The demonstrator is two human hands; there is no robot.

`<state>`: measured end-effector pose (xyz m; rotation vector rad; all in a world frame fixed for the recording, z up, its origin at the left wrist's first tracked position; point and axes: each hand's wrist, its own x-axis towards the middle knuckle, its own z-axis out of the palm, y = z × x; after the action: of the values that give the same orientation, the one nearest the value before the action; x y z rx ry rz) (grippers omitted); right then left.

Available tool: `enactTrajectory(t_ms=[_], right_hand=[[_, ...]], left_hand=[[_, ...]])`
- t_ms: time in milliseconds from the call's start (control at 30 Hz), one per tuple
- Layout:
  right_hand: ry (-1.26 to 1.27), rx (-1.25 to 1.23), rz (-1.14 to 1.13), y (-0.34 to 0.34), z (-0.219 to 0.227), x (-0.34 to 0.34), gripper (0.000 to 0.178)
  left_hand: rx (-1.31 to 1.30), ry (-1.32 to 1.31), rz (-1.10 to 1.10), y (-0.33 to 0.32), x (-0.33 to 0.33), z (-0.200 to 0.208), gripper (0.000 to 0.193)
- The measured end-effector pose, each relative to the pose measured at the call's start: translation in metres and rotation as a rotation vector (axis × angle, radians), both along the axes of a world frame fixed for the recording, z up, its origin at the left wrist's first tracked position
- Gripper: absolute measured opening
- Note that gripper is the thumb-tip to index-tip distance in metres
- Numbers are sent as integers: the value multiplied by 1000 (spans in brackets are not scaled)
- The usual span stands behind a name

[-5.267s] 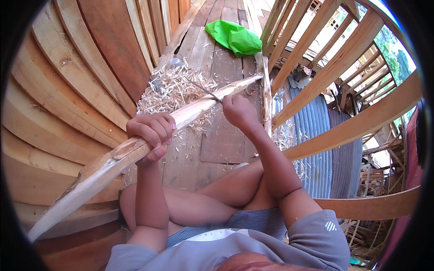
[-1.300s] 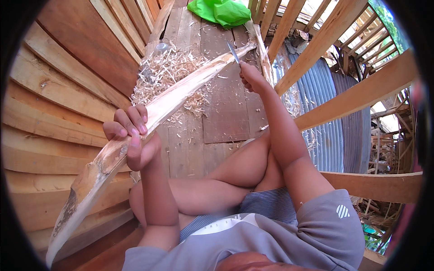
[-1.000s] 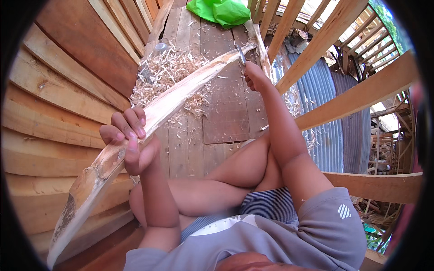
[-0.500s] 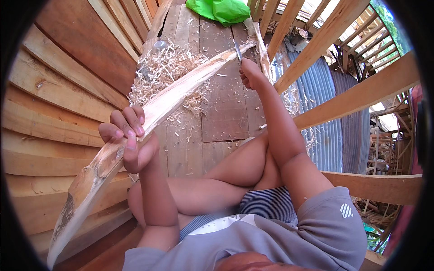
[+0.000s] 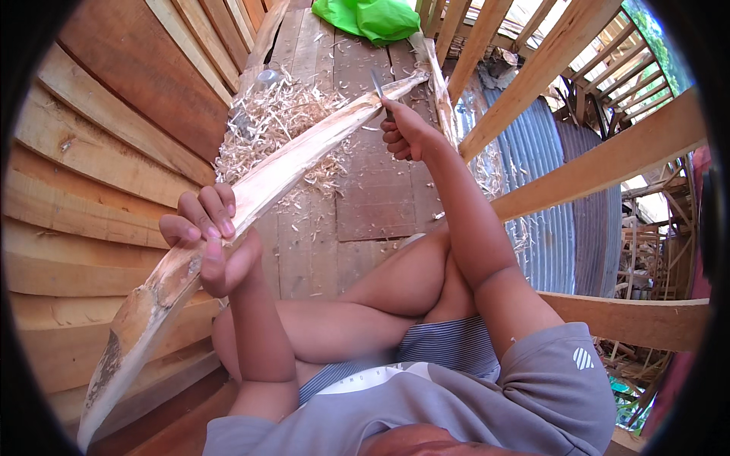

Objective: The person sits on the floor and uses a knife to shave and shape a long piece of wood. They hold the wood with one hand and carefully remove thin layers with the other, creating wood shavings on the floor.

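Note:
A long, pale, partly shaved piece of wood [image 5: 293, 157] slants from the lower left up to the far middle, with rough bark-like patches at its near end. My left hand [image 5: 215, 242] is closed around its lower middle, fingers over the top edge and thumb on the near side. Closed on a knife, my right hand [image 5: 411, 131] is close to the wood's far, narrow end. The blade of the knife [image 5: 377, 83] points up and away, lying against or just over the wood. My fingers hide most of its handle.
Curly wood shavings [image 5: 285, 114] are heaped on the plank floor [image 5: 376, 197], beside a clear jar-like object [image 5: 268, 77]. A bright green bag [image 5: 369, 19] lies at the far end. Plank walling [image 5: 99, 175] stands left; a slatted wooden railing [image 5: 593, 175] and corrugated metal sheets [image 5: 536, 175] are right.
My right hand has drawn the knife left and a little nearer along the wood, its blade tilting more to the left. My left hand keeps its grip, shifting slightly.

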<state>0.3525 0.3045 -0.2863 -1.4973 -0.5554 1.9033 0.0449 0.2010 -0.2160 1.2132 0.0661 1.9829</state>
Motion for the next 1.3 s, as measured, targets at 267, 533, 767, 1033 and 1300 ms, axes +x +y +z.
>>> enactTrajectory(t_ms=[267, 533, 767, 1033, 1300], right_hand=[[-291, 109, -110, -6, -7, -15, 65], [-334, 78, 29, -9, 4, -8, 66], [227, -22, 125, -5, 8, 8, 69], [-1006, 392, -44, -1, -15, -10, 69], [-185, 54, 99, -6, 16, -9, 65]], left_hand=[[2, 10, -16, 1, -2, -2, 23], [1, -12, -16, 2, -1, -3, 23], [-18, 24, 10, 1, 0, -1, 20], [-18, 18, -10, 0, 2, 1, 22], [-16, 25, -7, 0, 0, 1, 21]])
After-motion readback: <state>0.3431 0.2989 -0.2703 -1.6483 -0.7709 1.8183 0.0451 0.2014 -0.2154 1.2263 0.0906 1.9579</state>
